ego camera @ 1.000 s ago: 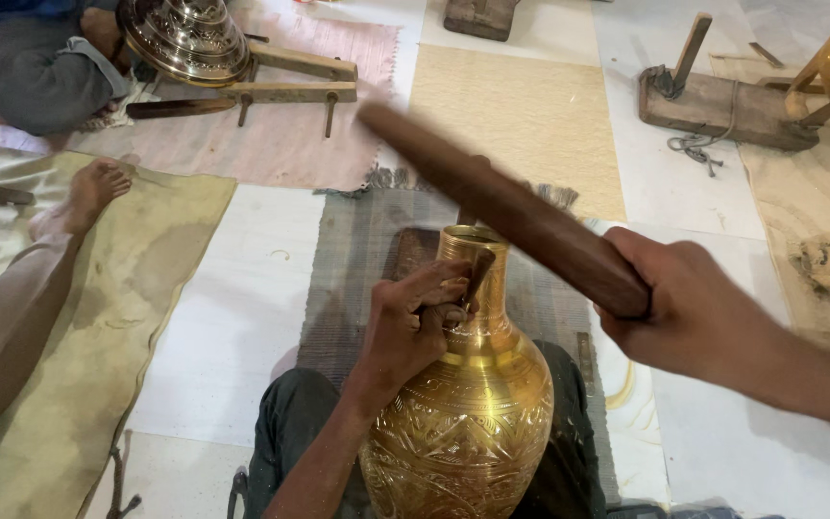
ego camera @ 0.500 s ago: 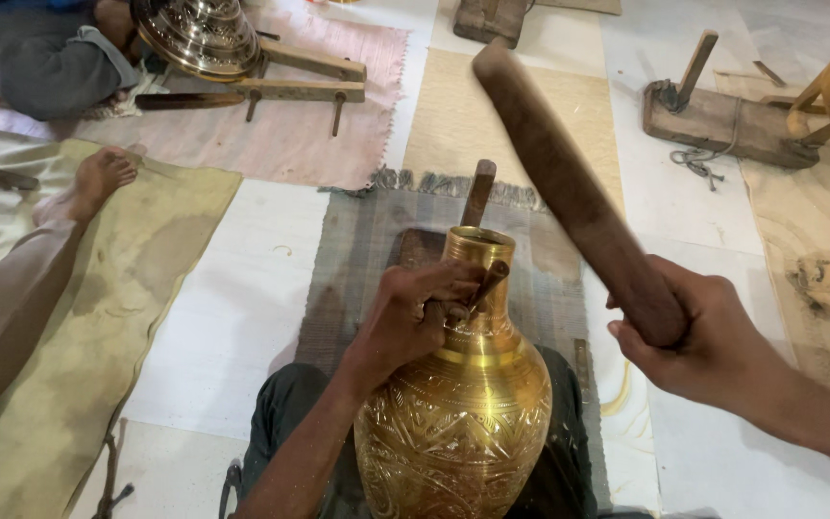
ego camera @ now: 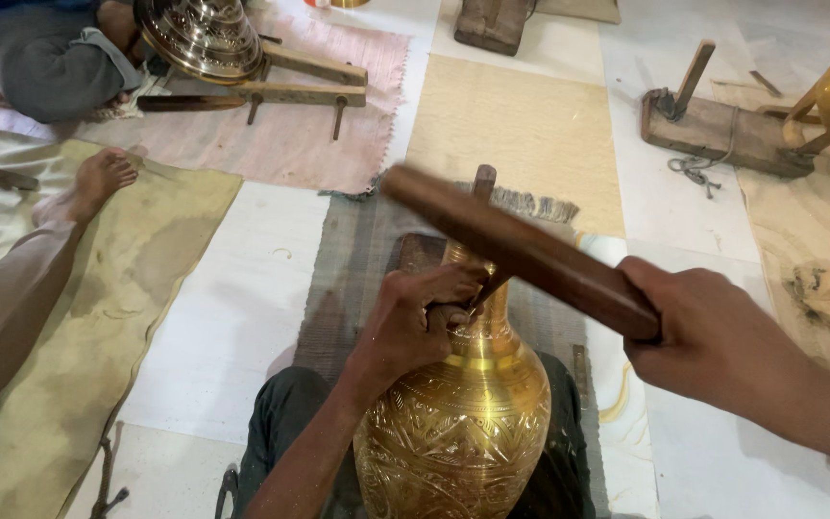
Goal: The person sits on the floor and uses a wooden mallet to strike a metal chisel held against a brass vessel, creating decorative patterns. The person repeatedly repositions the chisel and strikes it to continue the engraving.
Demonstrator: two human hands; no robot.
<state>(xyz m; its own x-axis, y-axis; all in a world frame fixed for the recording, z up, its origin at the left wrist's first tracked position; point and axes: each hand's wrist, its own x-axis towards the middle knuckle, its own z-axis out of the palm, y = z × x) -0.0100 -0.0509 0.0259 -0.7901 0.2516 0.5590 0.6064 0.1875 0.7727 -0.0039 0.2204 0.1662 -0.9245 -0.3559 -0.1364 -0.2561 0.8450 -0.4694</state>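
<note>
Currently: left hand (ego camera: 413, 322) is clamped around a small chisel-like tool (ego camera: 480, 293), tip pressed at the neck of the engraved brass vase (ego camera: 458, 423). Exact tool shape is hidden by the fingers. Vase stands upright between the person's knees, directly below that grip, long axis vertical.

Right hand (ego camera: 713, 332) is closed tight around 1 end of a dark wooden mallet stick (ego camera: 521, 252). Stick's long axis runs up and left from the right fist, far end hanging just above the left hand and the vase mouth. So the strike point lies left of and slightly below the right grip; left hand is the nearer 1 to the vase, touching it.

Behind the vase: a wooden block (ego camera: 425, 252) on a grey mat (ego camera: 357, 250). Well apart, a co-worker's bare foot (ego camera: 88, 187) on a yellow cloth (ego camera: 98, 317), plus another metal vessel (ego camera: 202, 37) on a wooden stand (ego camera: 290, 86).
</note>
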